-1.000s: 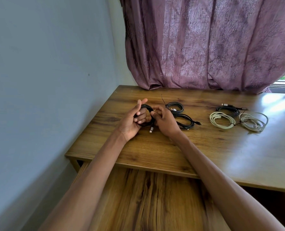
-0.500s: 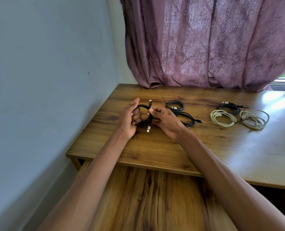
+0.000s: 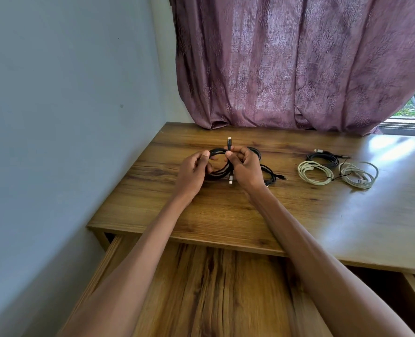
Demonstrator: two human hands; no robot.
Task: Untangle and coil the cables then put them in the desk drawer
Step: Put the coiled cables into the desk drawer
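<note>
Both of my hands hold one black coiled cable (image 3: 217, 166) near the centre of the frame, a little above the wooden desk (image 3: 225, 210). At the left side of the coil my left hand (image 3: 191, 175) grips the loops, with the thumb on top and the fingers curled under. At the right side my right hand (image 3: 246, 167) pinches the strands together between thumb and fingers. One plug end (image 3: 229, 142) stands up above my right fingers, and the other plug end (image 3: 230, 179) hangs down under them.

Just right of my right hand, partly hidden behind it, two more black coils (image 3: 268, 175) lie on the desk. Further right there is a small black coil (image 3: 324, 158) toward the back, then a cream coil (image 3: 315, 175) and a pale grey coil (image 3: 358, 175) side by side, almost touching.

In the lower part of the frame the open drawer (image 3: 216, 288) stands pulled out under my forearms. In the upper part a purple curtain (image 3: 298, 62) hangs behind the desk, and a blue-grey wall (image 3: 68, 105) fills the left side.
</note>
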